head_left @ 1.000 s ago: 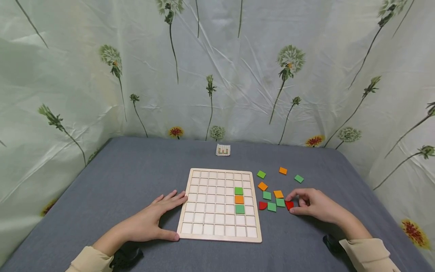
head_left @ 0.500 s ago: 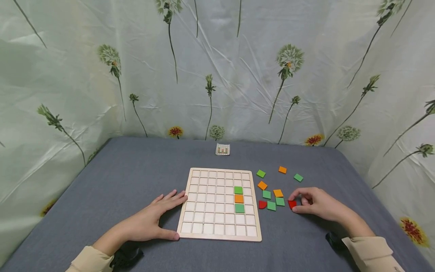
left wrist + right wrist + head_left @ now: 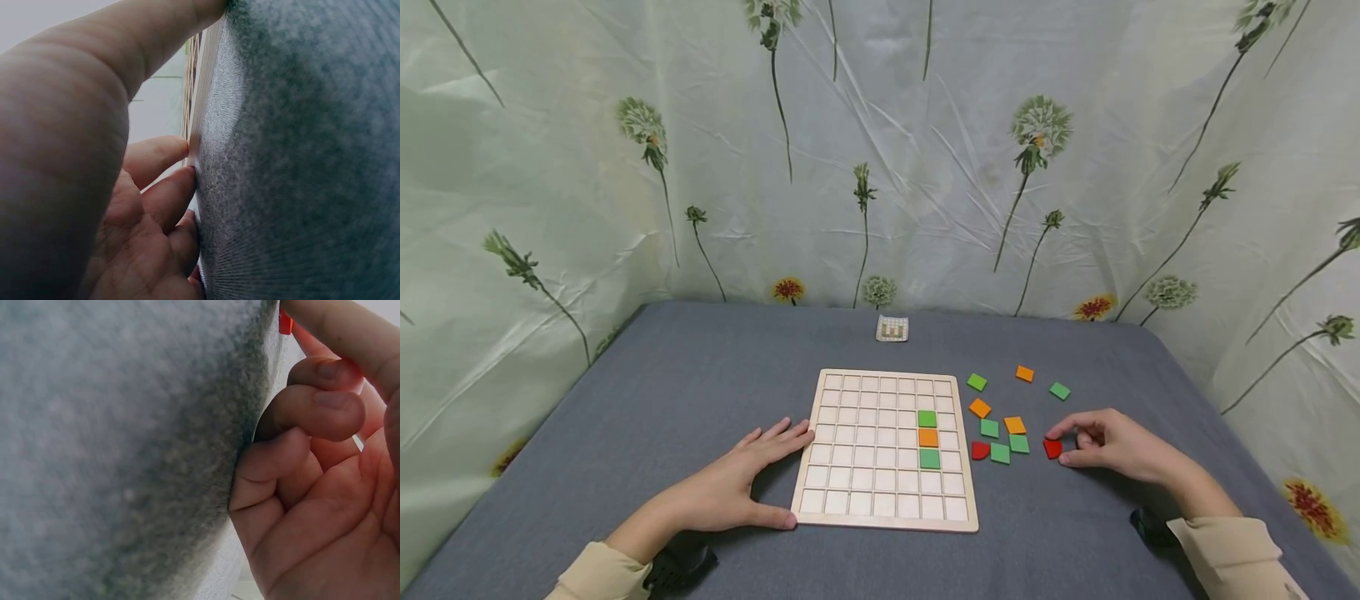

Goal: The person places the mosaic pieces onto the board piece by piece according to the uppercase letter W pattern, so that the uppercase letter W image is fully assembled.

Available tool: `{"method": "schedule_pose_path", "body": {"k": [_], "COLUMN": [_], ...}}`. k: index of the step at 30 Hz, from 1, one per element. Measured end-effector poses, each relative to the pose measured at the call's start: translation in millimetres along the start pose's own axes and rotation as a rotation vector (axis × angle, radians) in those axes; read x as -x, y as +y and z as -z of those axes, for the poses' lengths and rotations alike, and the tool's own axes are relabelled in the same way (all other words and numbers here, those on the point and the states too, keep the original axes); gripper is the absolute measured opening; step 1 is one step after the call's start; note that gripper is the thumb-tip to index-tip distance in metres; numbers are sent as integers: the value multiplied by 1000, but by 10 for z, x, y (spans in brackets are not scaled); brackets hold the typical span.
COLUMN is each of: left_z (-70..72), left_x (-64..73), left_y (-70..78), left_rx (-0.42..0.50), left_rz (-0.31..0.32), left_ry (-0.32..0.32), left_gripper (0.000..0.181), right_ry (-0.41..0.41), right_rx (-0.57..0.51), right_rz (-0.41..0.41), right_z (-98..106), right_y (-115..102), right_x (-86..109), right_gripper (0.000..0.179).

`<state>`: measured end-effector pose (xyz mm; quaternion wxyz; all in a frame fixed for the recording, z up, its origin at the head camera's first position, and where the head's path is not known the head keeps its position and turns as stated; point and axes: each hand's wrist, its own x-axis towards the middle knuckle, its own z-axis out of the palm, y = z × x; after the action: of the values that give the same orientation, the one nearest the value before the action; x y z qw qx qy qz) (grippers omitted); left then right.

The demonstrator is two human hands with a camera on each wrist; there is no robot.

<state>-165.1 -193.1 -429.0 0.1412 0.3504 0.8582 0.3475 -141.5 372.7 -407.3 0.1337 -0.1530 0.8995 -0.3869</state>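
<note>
Right hand (image 3: 1116, 443): thumb and forefinger pinch a red tile (image 3: 1052, 449), other fingers curled in. Tile has slid rightward with the hand, now apart from the nearest green tile (image 3: 1018, 444) — singled out; board count unchanged, three placed. Left hand (image 3: 737, 479): fingers spread wide, thumb and fingertips touching the wooden board (image 3: 883, 523). Between hands — board, then loose tiles (image 3: 989, 428). Beyond both, small card (image 3: 892, 329).

Draped nook (room type unclear): floral curtain (image 3: 910, 150) behind grey-topped table (image 3: 722, 358).
</note>
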Motion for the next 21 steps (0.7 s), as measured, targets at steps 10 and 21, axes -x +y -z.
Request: {"method": "schedule_pose_path", "body": {"k": [10, 21], "left_z": [0, 6], "left_x": [-11, -7], "left_y": [6, 17], "left_rx": [-6, -14], "left_rz": [15, 23], "left_ry": [-3, -6], "left_gripper": [102, 103], "right_ry": [-28, -7], "right_rx": [-11, 15], "right_rz": [5, -11], "right_z": [32, -4], "right_y": [-2, -28], "right_x": [-48, -70], "right_gripper": [30, 25]}}
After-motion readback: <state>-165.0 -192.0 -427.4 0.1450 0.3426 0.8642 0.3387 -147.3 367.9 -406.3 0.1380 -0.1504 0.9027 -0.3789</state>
